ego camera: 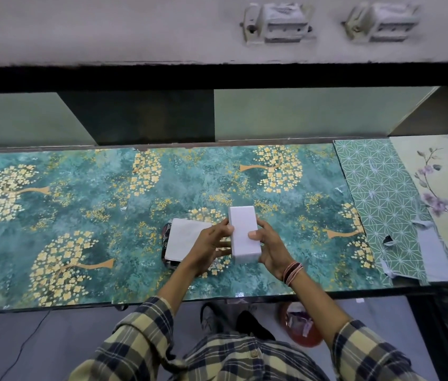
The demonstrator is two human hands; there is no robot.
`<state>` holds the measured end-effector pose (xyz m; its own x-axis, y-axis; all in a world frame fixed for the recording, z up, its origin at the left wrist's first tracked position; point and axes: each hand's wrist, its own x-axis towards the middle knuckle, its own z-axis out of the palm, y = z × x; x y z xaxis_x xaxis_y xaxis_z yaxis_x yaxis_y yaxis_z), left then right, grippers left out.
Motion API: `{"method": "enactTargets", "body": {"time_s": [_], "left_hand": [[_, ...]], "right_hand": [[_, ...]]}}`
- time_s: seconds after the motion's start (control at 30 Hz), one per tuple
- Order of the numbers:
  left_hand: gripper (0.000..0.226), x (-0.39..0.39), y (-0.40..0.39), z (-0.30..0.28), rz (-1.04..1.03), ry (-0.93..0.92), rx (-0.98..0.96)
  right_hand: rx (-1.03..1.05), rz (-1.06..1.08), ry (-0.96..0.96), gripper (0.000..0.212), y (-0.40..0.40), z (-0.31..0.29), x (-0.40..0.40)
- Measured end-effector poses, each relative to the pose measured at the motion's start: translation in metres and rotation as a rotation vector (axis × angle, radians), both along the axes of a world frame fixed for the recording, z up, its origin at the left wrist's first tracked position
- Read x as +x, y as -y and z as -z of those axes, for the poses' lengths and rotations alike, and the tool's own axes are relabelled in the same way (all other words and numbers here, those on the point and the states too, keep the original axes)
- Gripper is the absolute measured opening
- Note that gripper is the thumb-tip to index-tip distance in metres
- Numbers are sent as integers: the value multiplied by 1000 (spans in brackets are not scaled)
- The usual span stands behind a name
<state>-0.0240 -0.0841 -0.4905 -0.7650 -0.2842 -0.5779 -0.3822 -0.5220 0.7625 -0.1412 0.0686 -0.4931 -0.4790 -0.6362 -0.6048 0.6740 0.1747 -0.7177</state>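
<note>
On the teal counter (79, 204), a white paper (187, 239) is seen at centre frame. Beside it, a white box (243, 233) is gripped between the curled left hand (212, 243) and right hand (269, 248); it could be dropped if the grip loosened.

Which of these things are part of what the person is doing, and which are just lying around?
In hand: box, left hand, right hand.
Lying about: white sheet, dark pouch beneath it, green paper, flowered paper, red bowl on floor.
</note>
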Motion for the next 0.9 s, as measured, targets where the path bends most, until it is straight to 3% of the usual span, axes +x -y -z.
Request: {"method": "enactTargets", "body": {"time_s": [0.07,0.13,0.2,0.27,0.3,0.4,0.5,0.73,0.9], "left_hand": [[28,6,5,1,-58,0,52],[20,13,10,2,-129,3,120],[41,15,15,6,-164,-9,156],[63,15,15,8,-198,9,146],[71,16,17,11,-226,28,136],[80,17,17,11,-261,41,130],[82,17,16,10,-268,37,141],[91,23,5,14,-249,106,90],[63,26,3,2,-198,109,82]], "right_hand": [[-100,38,120,78,-4,2,1],[-182,69,278,79,-11,6,-1],[-208,60,351,68,-16,10,-3],[-157,105,359,45,-18,13,-5],[-88,148,337,39,-18,15,-6],[130,188,216,47,-20,21,-6],[311,100,93,29,-24,30,-7],[447,-35,-104,17,-23,45,-9],[484,-39,-70,21,-23,44,-9]]}}
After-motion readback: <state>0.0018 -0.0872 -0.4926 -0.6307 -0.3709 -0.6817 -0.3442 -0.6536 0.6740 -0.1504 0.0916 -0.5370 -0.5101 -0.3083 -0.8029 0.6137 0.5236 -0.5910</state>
